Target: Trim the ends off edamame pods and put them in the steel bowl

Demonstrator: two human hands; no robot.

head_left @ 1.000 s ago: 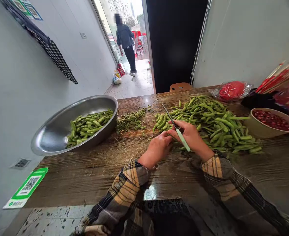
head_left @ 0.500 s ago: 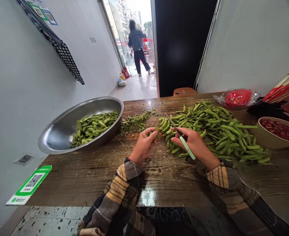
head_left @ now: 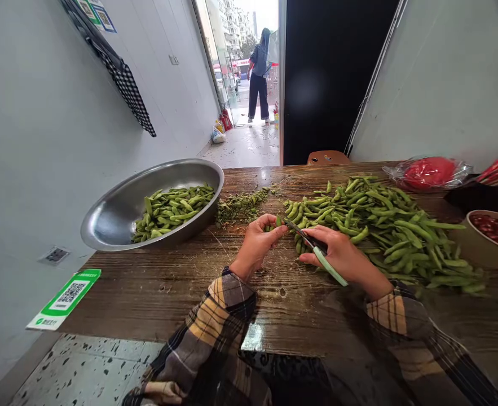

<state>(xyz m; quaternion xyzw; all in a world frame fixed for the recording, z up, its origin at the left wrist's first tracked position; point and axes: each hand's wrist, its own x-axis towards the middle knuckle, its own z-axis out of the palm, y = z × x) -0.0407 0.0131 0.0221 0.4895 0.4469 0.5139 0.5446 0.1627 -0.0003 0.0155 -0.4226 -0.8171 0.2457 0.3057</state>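
My left hand (head_left: 259, 242) is closed, pinching a green soybean pod (head_left: 278, 221) between thumb and fingertips. My right hand (head_left: 337, 254) grips a pair of scissors (head_left: 331, 266) with a light green handle, its dark blades pointing at the pod's tip. The blades are close to or touching the pod; which of these cannot be made out. A large heap of soybean pods (head_left: 384, 217) lies beyond and right of my right hand. Past my left hand is a small pile of green trimmings (head_left: 242, 207). More pods (head_left: 176, 208) lie inside the tilted steel basin (head_left: 117, 211) on the left.
The wooden table (head_left: 181, 293) carries a bowl of dark red pieces (head_left: 492, 239) and a red bundle in clear plastic (head_left: 430, 172) at right. A green QR-code card (head_left: 66, 299) is at the left edge. A person (head_left: 259, 76) stands in the doorway.
The scissors have swung lower and left, bringing their blades to the pod in my left hand. The view has shifted slightly, and the person in the doorway has changed posture.
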